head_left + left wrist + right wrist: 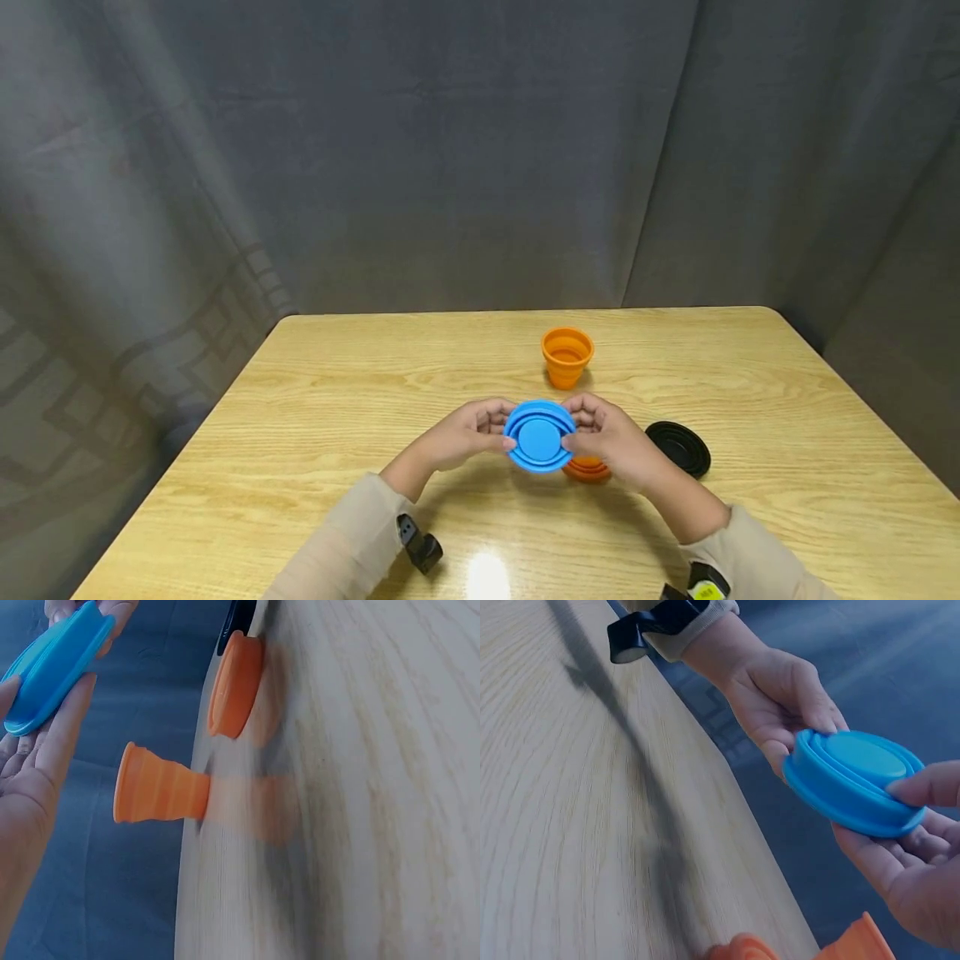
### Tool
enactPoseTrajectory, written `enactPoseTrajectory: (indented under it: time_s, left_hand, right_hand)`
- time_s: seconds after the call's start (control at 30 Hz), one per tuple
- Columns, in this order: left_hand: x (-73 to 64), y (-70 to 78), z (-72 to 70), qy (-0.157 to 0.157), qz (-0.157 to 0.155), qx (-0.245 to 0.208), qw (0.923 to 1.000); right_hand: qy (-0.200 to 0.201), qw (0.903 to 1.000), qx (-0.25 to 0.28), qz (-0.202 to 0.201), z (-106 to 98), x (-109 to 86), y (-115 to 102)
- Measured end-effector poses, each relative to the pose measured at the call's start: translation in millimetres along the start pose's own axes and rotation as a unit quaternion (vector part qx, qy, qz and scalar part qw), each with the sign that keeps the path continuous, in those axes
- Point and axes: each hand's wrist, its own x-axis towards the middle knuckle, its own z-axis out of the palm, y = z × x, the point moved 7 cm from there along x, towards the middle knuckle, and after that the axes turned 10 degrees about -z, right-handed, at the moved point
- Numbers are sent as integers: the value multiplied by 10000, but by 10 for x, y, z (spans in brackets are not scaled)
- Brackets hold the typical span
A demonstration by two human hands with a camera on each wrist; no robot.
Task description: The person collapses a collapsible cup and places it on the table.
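Both hands (467,433) (615,440) pinch the blue collapsed cup (539,439) between them, its far face hard to see.

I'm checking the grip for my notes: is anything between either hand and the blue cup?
Nothing visible. The left hand and right hand both pinch the blue cup directly, from opposite sides. The flattened orange cup sits lower, on the table, not between them.

Blue collapsed cup (539,439); behind it, orange cup (567,354); right of it, black collapsed cup (681,450); beneath it, tan wood-grained tabletop (337,400).
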Motion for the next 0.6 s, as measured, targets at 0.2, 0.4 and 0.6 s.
enactPoseTrajectory:
  time_s: [0.2,0.4,0.6]
  left_hand:
    - [-17,-24,-26,267,-54,289,9992]
    - [-23,1,-68,759,44,594,9953]
    - [-38,25,-68,965,230,742,9923]
  right_hand:
    - [-419,9988,227,62,4,-37,-7]
    - [-132,9981,577,158,11,-22,25]
    - [104,9973,624,376,32,-7,83]
